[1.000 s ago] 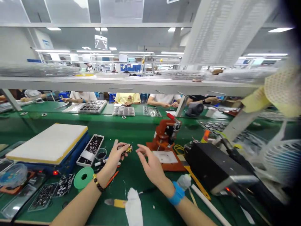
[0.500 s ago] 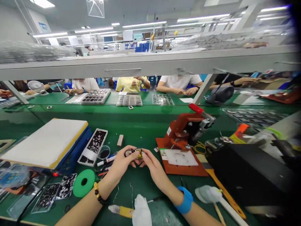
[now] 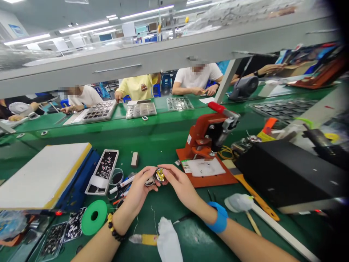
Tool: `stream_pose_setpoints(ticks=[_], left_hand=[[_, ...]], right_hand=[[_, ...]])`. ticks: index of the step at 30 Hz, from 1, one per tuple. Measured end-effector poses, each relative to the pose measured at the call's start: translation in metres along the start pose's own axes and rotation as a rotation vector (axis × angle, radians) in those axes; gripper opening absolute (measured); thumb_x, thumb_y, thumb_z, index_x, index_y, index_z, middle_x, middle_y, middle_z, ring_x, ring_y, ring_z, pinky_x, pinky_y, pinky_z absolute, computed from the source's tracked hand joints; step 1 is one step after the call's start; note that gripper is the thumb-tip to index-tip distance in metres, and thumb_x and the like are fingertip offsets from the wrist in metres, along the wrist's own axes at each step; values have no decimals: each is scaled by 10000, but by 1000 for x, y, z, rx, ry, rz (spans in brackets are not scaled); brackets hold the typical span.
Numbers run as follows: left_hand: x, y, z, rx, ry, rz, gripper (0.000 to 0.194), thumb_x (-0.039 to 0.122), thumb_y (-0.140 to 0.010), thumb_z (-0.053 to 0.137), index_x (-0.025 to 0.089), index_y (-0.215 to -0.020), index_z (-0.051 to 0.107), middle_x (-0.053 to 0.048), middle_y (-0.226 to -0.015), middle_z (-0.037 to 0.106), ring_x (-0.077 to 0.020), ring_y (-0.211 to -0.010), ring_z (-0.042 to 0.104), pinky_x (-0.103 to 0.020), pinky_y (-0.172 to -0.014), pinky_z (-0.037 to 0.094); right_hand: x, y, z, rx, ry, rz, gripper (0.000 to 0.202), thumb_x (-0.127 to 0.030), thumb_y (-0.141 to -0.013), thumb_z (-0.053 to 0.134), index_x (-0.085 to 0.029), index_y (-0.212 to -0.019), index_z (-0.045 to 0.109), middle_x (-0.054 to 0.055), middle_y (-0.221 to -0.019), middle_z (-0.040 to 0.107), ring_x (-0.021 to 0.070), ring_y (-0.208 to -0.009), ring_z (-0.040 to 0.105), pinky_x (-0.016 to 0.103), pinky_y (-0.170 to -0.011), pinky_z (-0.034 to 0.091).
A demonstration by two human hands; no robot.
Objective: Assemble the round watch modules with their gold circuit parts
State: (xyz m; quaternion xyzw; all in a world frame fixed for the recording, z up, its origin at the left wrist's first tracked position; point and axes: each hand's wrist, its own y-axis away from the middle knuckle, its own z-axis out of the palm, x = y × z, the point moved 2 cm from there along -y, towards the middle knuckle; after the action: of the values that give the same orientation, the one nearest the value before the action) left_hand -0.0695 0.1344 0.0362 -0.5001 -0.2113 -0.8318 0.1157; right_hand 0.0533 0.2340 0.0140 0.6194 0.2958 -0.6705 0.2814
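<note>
Over the bench, my right hand pinches a small round watch-like case with yellow and metallic parts inside. My left hand has its fingers closed around another small round piece, dark-rimmed with a pale face. The two pieces meet side by side between my hands, and fingers cover part of both. Below my hands lie a white cloth and a tool with a yellow band. Thin wires lie nearby.
At right stands a red toggle press in front of a black box. A blue box with a white top, a tray of small parts and a green spool are at left. Several people work across the bench.
My head view has tilted and shifted. The round case with yellow parts now faces the camera more, showing more of its inside. Both hands keep their hold.
</note>
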Motion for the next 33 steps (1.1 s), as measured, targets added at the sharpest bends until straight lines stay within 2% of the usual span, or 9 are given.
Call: stream_pose_setpoints(ticks=[7, 12, 17, 22, 27, 33], left_hand=[[-3, -4, 1, 30, 45, -64, 467, 481, -742, 882, 116, -969, 701, -53, -815, 662, -129, -668, 619, -189, -532, 511], [1, -1, 3, 20, 2, -13, 435, 495, -793, 829, 115, -972, 713, -59, -799, 656, -136, -685, 615, -194, -545, 507], [4, 3, 4, 36, -122, 44, 428, 489, -804, 814, 126, -1009, 717, -54, -769, 637, -139, -712, 593, -177, -528, 447], [1, 2, 2, 100, -287, 127, 461, 468, -727, 878, 146, -1016, 719, -19, -746, 605, -108, -618, 507, -187, -489, 387], [0, 1, 0, 133, -349, 142, 433, 506, -764, 833, 150, -981, 716, -6, -705, 594, -89, -552, 450, -197, -484, 343], [5, 4, 1, 160, -335, 130, 405, 485, -798, 817, 150, -1011, 738, -19, -683, 609, -100, -573, 470, -195, -496, 333]], right_hand=[[-1, 1, -4, 15, -11, 0, 419, -549, -945, 616, -212, -1179, 703, 52, -980, 737, 169, -831, 704, 304, -785, 619], [0, 1, -5, 43, -30, 7, 438, -585, -930, 644, -213, -1155, 695, 56, -979, 754, 170, -800, 716, 313, -785, 626], [-2, 0, -3, 38, -118, 9, 438, -616, -914, 676, -205, -1061, 657, 52, -907, 758, 181, -813, 736, 329, -825, 633], [-1, 0, 0, 25, -199, 57, 487, -649, -878, 710, -208, -1051, 602, 36, -836, 754, 180, -759, 739, 337, -814, 631], [-2, 5, 2, -5, -243, 106, 497, -648, -864, 730, -216, -1037, 556, 22, -808, 743, 181, -756, 735, 343, -830, 614], [-5, 5, -1, -6, -94, 86, 478, -651, -855, 730, -195, -964, 634, 37, -915, 702, 174, -879, 671, 292, -801, 547]])
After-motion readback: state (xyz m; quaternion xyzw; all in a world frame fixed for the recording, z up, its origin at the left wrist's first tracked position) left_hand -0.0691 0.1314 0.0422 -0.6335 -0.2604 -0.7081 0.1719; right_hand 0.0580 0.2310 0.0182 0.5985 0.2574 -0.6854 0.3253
